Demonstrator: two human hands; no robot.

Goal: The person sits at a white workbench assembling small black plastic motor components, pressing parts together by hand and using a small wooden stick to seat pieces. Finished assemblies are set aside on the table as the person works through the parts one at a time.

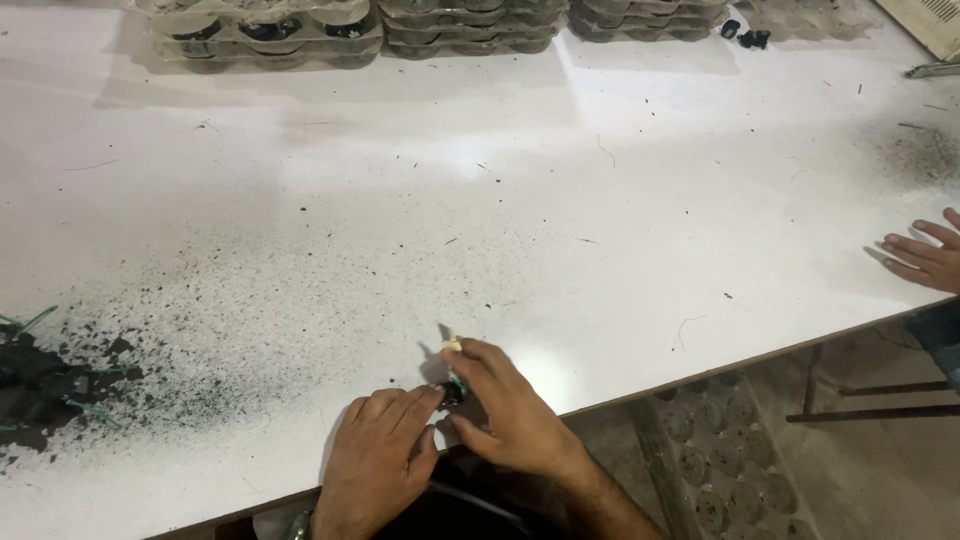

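Observation:
My left hand (375,455) and my right hand (505,405) meet at the near edge of a white table (480,200). Between their fingertips sits a small black part with a green bit (455,390). My right hand also pinches a small pale yellowish piece (449,341) that sticks up above its index finger. My left fingers touch the black part from the left. Much of the part is hidden by the fingers.
A heap of black parts with green wires (45,380) lies at the left edge amid black dust. Stacks of clear plastic trays (270,35) line the far edge. Another person's hand (925,258) rests on the table at right. Metal rods (875,400) run below the table.

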